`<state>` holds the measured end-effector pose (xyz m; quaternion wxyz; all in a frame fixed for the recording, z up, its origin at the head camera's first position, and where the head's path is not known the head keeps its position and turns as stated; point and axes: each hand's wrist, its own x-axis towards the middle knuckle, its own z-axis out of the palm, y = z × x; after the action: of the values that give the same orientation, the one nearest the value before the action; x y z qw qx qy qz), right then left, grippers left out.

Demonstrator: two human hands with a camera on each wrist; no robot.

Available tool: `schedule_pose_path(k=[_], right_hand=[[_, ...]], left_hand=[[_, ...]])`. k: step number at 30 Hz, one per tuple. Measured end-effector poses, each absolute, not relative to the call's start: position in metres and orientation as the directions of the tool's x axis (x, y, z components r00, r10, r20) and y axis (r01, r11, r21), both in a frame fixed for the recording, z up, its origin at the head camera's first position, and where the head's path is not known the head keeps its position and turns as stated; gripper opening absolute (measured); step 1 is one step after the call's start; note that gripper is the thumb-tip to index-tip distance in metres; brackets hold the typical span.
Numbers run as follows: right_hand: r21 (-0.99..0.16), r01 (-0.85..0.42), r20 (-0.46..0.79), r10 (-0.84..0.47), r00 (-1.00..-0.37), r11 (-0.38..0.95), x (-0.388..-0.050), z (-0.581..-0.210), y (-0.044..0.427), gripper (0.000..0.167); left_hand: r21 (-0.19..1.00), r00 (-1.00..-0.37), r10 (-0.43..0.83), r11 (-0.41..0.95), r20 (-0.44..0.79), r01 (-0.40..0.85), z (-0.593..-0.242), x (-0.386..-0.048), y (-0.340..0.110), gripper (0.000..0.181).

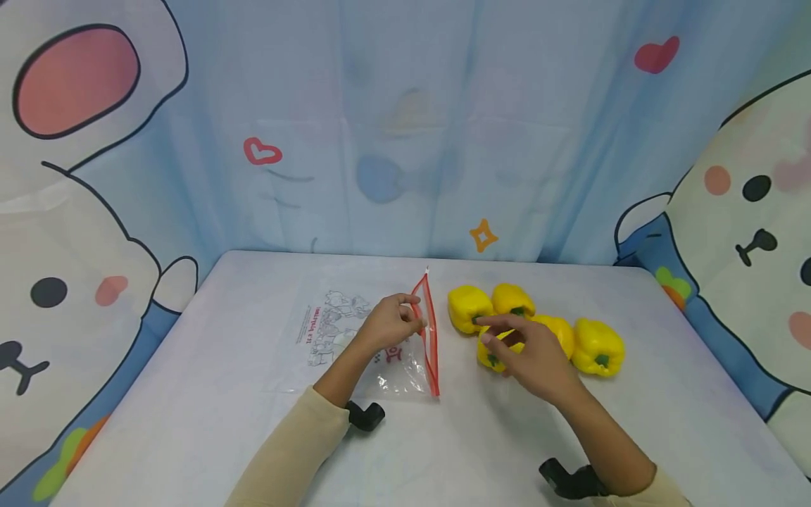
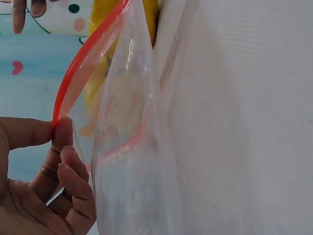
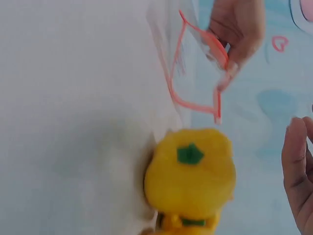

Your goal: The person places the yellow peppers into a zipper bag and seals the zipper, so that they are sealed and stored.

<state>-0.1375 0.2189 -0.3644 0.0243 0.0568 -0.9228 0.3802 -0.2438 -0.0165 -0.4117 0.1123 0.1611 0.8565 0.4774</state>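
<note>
A clear plastic zip bag with a red zip edge and printed drawings lies on the table. My left hand pinches the upper side of that red edge between thumb and fingers. In the left wrist view the bag's mouth gapes. Several yellow bell peppers with green stems sit in a cluster right of the bag, including a left one and a right one. Above a front pepper hovers my right hand, thumb and fingers apart, holding nothing. It partly hides that pepper in the head view.
The white table carries the bag and the peppers. Behind it hangs a blue curtain with cartoon prints. Black wrist mounts stick out beside both forearms.
</note>
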Motion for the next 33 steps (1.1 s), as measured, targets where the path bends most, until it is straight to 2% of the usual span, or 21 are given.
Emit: schedule_pose_path(k=[4,9,12,15,18,24,33], right_hand=[[-0.706,-0.109,0.149,-0.004,-0.989,0.700,-0.131,-0.363,0.245,0.035],[-0.684,-0.004,0.142,0.128,-0.982,0.729,-0.127,-0.364,0.282,0.041],[-0.706,0.078,0.129,0.236,-0.963,0.704,-0.126,-0.369,0.308,0.047],[-0.757,0.210,0.056,0.382,-0.923,0.619,-0.129,-0.376,0.335,0.052],[-0.801,0.332,-0.067,0.477,-0.876,0.498,-0.133,-0.386,0.359,0.060],[-0.853,0.420,-0.245,0.473,-0.846,0.310,-0.137,-0.411,0.380,0.081],[-0.866,0.382,-0.231,0.420,-0.878,0.322,-0.141,-0.428,0.379,0.083]], left_hand=[[0.857,-0.922,0.384,0.489,-0.045,0.162,-0.413,-0.244,-0.017,0.051],[0.857,-0.922,0.385,0.491,-0.048,0.160,-0.413,-0.244,-0.016,0.051],[0.852,-0.922,0.383,0.499,-0.053,0.158,-0.413,-0.244,-0.016,0.051],[0.849,-0.923,0.380,0.506,-0.060,0.153,-0.412,-0.243,-0.016,0.051],[0.847,-0.923,0.378,0.510,-0.066,0.148,-0.412,-0.243,-0.016,0.051],[0.840,-0.923,0.380,0.518,-0.058,0.160,-0.414,-0.243,-0.017,0.050],[0.840,-0.925,0.377,0.516,-0.046,0.169,-0.414,-0.244,-0.018,0.050]])
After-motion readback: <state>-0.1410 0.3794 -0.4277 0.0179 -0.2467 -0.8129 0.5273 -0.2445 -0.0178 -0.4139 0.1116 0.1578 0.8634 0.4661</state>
